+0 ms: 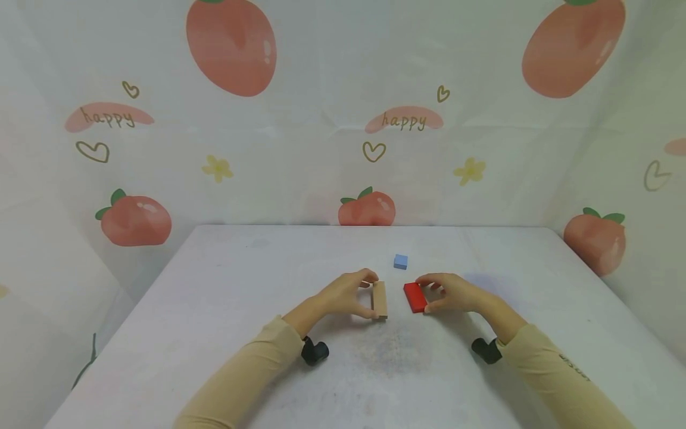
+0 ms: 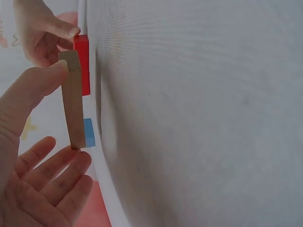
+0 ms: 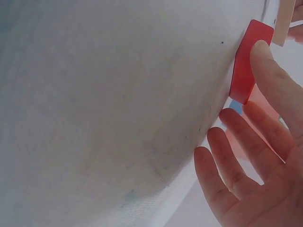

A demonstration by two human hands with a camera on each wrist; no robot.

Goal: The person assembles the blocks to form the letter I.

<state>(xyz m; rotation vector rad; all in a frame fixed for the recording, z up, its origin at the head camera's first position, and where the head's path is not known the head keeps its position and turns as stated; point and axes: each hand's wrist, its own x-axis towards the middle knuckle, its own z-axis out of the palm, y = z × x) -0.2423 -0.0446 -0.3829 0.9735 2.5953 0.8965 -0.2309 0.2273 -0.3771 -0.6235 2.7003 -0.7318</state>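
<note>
Thumb and fingertips of my left hand (image 1: 345,295) pinch a plain wooden block (image 1: 379,300) by its two ends. In the left wrist view the thumb presses one end of that wooden block (image 2: 73,104) while a fingertip meets the other. To the right, my right hand (image 1: 454,292) holds a red block (image 1: 415,297) the same way, its thumb on the near end and a finger at the far end. The right wrist view shows the red block (image 3: 246,66) low against the tabletop. A narrow gap separates the two blocks, which lean slightly differently.
Beyond both hands a small blue block (image 1: 401,262) sits on the white tabletop (image 1: 257,274). A cloth backdrop (image 1: 300,89) with printed fruit rises behind the table's far edge. Dark wrist cameras (image 1: 314,353) hang at both sleeves.
</note>
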